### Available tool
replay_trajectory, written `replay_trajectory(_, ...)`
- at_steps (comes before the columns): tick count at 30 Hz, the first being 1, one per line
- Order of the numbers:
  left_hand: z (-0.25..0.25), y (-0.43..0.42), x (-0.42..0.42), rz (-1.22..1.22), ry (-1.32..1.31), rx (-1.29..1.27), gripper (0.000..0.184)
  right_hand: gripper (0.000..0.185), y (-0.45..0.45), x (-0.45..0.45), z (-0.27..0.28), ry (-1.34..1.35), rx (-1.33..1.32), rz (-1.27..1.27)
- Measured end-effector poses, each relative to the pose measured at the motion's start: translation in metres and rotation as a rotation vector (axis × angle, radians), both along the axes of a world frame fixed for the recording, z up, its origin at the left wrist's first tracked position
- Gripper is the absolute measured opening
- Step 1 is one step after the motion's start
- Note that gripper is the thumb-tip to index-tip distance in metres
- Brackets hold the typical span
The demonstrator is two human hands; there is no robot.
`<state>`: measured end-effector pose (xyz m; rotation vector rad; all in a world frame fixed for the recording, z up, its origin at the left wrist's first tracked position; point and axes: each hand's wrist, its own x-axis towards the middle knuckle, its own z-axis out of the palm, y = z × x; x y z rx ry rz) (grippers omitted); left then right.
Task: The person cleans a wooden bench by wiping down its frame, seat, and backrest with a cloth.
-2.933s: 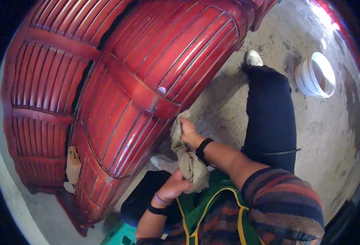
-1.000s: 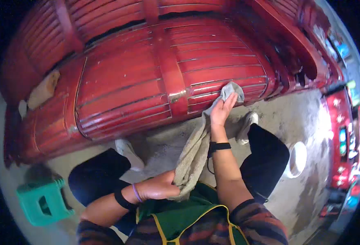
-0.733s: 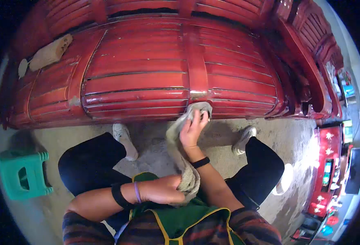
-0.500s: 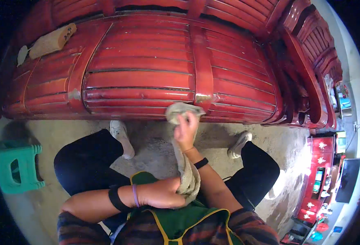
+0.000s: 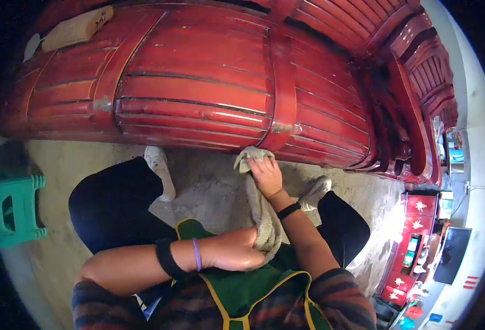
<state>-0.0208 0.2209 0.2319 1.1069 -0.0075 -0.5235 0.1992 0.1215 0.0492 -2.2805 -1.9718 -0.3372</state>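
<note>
A long greyish-beige cloth (image 5: 258, 206) stretches between my two hands. My right hand (image 5: 265, 174) presses one bunched end of it against the lower front edge of the red wooden bench (image 5: 198, 82), fingers closed over the fabric. Close to my lap, my left hand (image 5: 234, 250) grips the other end of the cloth; its fingers are partly hidden behind the fabric. The bench seat is glossy, made of slats with a worn patch near the cross-piece above my right hand.
A green plastic stool (image 5: 17, 212) stands on the concrete floor at left. On the bench's far left lies a tan woven object (image 5: 77, 28). A red cabinet (image 5: 418, 220) and a dark flat screen (image 5: 452, 254) are at right.
My right hand and the cloth end have moved slightly right and down, to the bench's bottom edge. The view has tilted and shifted a little. Both hands still hold the cloth.
</note>
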Motion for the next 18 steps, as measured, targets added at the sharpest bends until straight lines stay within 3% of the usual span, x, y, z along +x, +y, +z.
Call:
replay_trajectory(2, -0.011, -0.006, -0.002, 0.036, -0.104, 0.021, 0.047, 0.041, 0.011, -0.008, 0.000, 0.039, 0.042, -0.040)
replay_trajectory(5, -0.008, 0.001, -0.005, -0.073, -0.026, 0.014, 0.050, 0.041, 0.028, -0.025, -0.001, 0.105, 0.109, -0.102)
replay_trajectory(8, 0.000, 0.005, -0.013, 0.030, 0.052, -0.064, 0.050, 0.037, 0.037, -0.030, 0.003, 0.124, 0.168, -0.138)
replay_trajectory(14, -0.007, 0.010, -0.017, 0.102, -0.030, 0.015, 0.050, 0.040, 0.054, -0.035, -0.006, 0.138, 0.195, -0.044)
replay_trajectory(18, -0.013, 0.011, -0.019, 0.091, -0.001, 0.008, 0.050, 0.043, 0.087, -0.055, -0.005, 0.253, 0.178, 0.161)
